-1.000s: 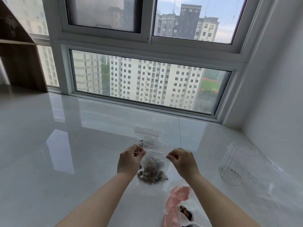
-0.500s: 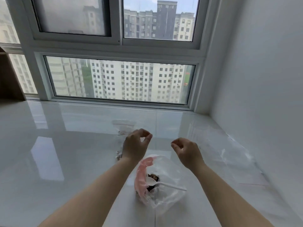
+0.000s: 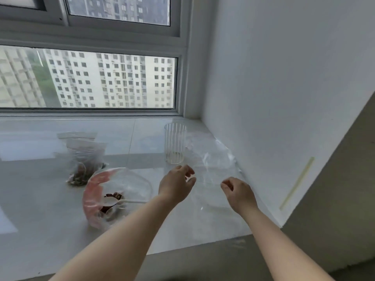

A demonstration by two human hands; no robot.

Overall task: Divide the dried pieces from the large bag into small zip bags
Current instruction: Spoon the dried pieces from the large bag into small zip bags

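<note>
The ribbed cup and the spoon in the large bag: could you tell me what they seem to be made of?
Ribbed cup: clear, glossy glass or hard plastic; the sill shows through it. Spoon: matte white, probably plastic; thin and opaque.

Bare tabletop (image 3: pixel 40 209) lying open at left and front. Open large bag (image 3: pixel 113 197) with spoon (image 3: pixel 119 201) sitting mid-left, filled bags (image 3: pixel 85 159) behind it. Glass (image 3: pixel 175 142) standing near wall (image 3: pixel 284 98), which is closing off right side.
</note>
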